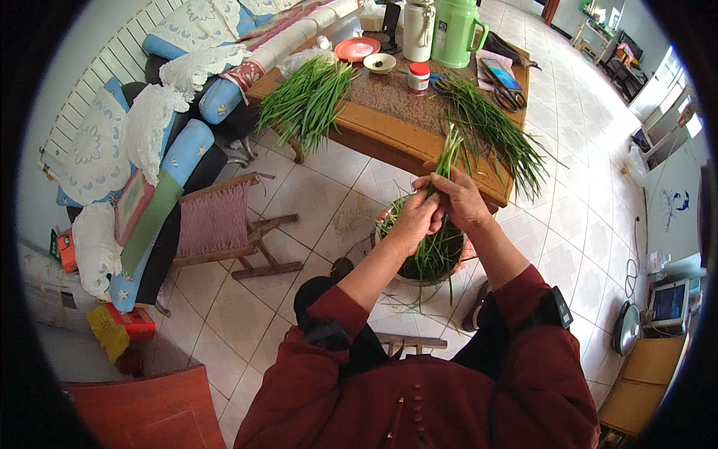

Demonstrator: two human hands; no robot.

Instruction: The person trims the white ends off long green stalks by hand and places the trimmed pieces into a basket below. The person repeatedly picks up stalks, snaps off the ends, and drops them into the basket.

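Both hands meet on a small bunch of garlic chives (447,152), pale stem ends pointing up toward the table. My left hand (416,218) grips the lower part, its fingers partly hidden. My right hand (461,196) closes around the stems just above. Directly below, a round basin (427,282) on the floor holds loose green leaf scraps (435,252). A large pile of chives (311,101) hangs over the table's left front edge. Another, looser pile of chives (491,126) lies across the right corner, leaf tips drooping past the edge.
The wooden table (387,126) carries a red-lidded jar (418,79), a small bowl (380,63), a pink plate (357,49), a green thermos jug (454,33), scissors (509,99) and a phone (501,74). Left stand a folding stool (216,221) and a sofa (188,160).
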